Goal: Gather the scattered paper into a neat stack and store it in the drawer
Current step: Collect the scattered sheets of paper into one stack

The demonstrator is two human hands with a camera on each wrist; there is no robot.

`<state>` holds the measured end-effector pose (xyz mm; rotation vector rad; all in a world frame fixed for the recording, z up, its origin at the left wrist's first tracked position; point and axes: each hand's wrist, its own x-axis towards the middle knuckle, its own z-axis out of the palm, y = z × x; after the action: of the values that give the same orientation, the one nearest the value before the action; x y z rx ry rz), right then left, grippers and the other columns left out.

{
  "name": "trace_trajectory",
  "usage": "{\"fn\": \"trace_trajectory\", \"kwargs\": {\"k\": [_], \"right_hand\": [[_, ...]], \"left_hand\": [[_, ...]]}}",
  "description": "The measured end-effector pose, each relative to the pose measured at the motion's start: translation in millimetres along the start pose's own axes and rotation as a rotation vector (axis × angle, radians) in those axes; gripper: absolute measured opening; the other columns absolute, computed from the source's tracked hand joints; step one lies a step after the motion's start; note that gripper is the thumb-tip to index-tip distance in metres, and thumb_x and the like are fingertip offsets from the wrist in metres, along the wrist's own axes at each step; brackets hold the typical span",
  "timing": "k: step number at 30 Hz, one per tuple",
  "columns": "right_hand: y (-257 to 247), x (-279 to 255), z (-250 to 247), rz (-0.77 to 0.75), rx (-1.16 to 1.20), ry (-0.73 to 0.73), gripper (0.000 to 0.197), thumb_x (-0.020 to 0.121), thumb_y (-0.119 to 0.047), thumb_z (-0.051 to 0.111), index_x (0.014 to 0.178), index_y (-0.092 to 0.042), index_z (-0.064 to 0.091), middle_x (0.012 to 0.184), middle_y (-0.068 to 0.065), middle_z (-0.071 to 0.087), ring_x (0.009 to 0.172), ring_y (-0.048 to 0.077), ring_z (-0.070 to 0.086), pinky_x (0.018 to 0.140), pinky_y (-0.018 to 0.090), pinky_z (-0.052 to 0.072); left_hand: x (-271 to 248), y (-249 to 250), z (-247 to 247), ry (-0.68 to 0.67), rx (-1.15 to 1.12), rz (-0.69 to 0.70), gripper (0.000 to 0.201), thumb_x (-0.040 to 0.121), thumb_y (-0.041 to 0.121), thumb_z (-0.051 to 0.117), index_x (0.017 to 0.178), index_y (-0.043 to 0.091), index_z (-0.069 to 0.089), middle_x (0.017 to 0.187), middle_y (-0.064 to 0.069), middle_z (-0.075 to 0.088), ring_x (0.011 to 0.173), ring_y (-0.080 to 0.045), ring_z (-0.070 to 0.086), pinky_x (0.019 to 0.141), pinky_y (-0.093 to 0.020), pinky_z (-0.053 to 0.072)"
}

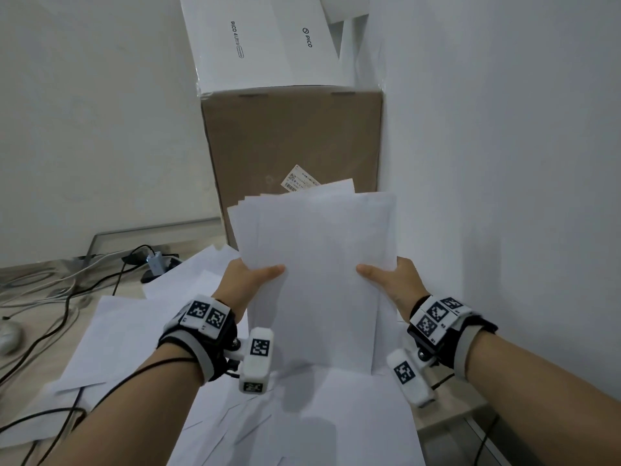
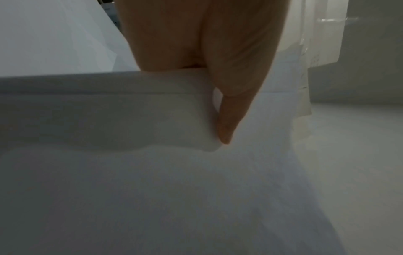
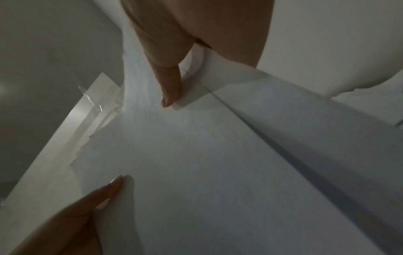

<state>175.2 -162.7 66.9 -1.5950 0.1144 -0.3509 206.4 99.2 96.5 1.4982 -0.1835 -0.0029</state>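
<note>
I hold a sheaf of white paper (image 1: 319,264) upright above the desk, its top edges uneven and fanned. My left hand (image 1: 250,277) grips its left edge with the thumb on the front face. My right hand (image 1: 389,280) grips the right edge the same way. The left wrist view shows my left hand's thumb (image 2: 229,107) pressed on the paper sheaf (image 2: 152,189). In the right wrist view my right hand's thumb (image 3: 170,82) lies on the paper sheaf (image 3: 196,163), and the left hand (image 3: 72,219) shows at the lower left. More loose sheets (image 1: 134,338) lie scattered on the desk below. No drawer is in view.
A brown cardboard box (image 1: 289,146) stands right behind the paper, with a white PICO box (image 1: 255,42) on top. A white wall (image 1: 504,163) runs close on the right. Cables (image 1: 67,297) and a small adapter (image 1: 156,264) lie on the desk at the left.
</note>
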Motion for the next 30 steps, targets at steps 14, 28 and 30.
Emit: {"fn": "trace_trajectory", "kwargs": {"k": [14,28,30], "right_hand": [[-17.7,-3.7,18.6,-0.046,0.307,-0.197,0.076,0.050,-0.040,0.087,0.118,-0.016,0.062,0.105,0.002,0.073,0.099,0.021,0.069,0.080,0.033,0.056],[-9.3,-3.1,35.3,0.022,0.209,-0.106,0.059,0.058,-0.050,0.083,0.100,-0.011,0.069,0.096,0.007,0.074,0.085,0.021,0.072,0.082,0.038,0.057],[-12.7,2.7,36.2,-0.008,0.268,-0.033,0.069,0.048,-0.055,0.085,0.099,-0.011,0.069,0.099,0.011,0.073,0.090,0.028,0.071,0.083,0.043,0.057]], "left_hand": [[1.3,27.3,-1.4,-0.266,-0.007,0.034,0.045,0.082,0.015,0.071,0.126,0.012,0.060,0.120,-0.008,0.069,0.110,-0.027,0.066,0.095,-0.043,0.051],[5.5,6.8,-5.9,-0.126,-0.067,0.004,0.052,0.068,0.023,0.081,0.116,0.010,0.065,0.114,-0.012,0.071,0.105,-0.031,0.067,0.086,-0.041,0.054],[11.5,16.0,-10.5,-0.123,-0.094,0.019,0.062,0.064,0.030,0.085,0.118,0.009,0.065,0.114,-0.012,0.070,0.103,-0.030,0.068,0.078,-0.036,0.057]]}}
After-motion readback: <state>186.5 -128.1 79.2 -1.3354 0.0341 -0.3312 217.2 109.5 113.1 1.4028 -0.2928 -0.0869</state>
